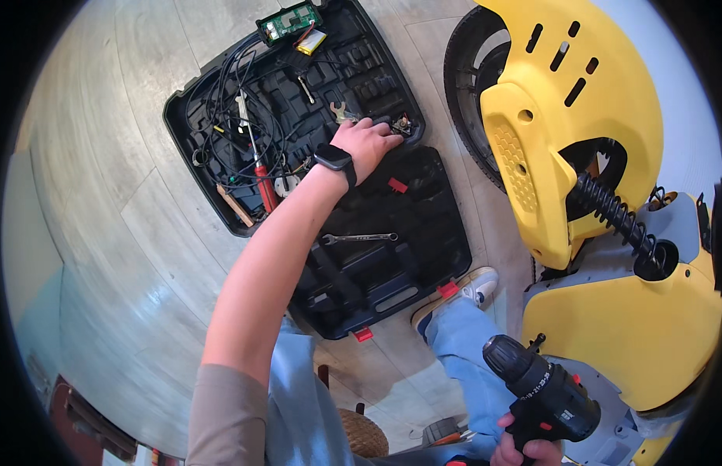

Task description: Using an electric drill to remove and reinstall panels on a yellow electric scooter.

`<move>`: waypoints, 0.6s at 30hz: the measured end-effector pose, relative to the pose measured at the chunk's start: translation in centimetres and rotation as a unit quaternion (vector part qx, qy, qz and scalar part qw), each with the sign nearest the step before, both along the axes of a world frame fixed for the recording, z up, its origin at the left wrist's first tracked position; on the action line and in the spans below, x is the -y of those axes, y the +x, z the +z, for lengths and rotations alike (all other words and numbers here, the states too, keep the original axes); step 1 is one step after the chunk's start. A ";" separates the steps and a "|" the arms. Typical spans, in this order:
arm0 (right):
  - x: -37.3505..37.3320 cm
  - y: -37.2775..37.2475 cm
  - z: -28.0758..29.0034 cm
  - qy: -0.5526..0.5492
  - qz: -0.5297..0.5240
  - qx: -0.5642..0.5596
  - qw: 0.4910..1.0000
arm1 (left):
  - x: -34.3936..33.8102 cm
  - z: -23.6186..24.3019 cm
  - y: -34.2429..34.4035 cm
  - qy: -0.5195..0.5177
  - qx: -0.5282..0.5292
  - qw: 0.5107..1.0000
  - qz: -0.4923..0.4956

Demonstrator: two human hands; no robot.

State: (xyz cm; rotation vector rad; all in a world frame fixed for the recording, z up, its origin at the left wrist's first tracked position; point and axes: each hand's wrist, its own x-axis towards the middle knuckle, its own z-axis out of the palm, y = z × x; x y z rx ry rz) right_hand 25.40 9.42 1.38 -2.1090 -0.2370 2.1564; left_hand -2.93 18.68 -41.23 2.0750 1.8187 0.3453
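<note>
My left hand (366,147), with a black watch on its wrist, reaches into the open black tool case (442,210). Its fingers are spread over a corner compartment and touch or hover just above small metal parts (403,124). A metal open-jawed tool (343,113) lies right beside the fingers, its lower part hidden. Low on the right, my right hand (524,453) grips the handle of a black cordless drill (543,392), whose chuck points up and left. A small dark bit or screw end (538,342) shows beside the chuck.
In the case lie a red-handled screwdriver (264,186), tangled black cables (236,128), a green circuit board (289,23) and a combination wrench (361,238). A yellow-bodied vehicle (582,85) with a black wheel (463,85) and spring (621,213) stands on the right. My shoe (477,287) is beside the case.
</note>
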 end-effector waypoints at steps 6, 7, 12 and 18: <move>-0.2 0.4 0.3 0.006 -0.023 0.011 1.000 | -2.3 0.3 -0.3 -0.068 0.003 0.997 -0.030; -0.3 0.3 0.4 0.003 -0.025 0.010 1.000 | -2.6 0.1 -0.5 -0.063 0.022 0.997 -0.023; -0.5 0.2 0.6 -0.003 -0.021 0.000 1.000 | -3.6 0.7 -0.4 -0.102 -0.004 0.994 -0.045; -0.4 -0.1 0.6 -0.023 -0.021 -0.002 1.000 | -3.3 0.4 0.7 -0.083 0.031 0.996 0.032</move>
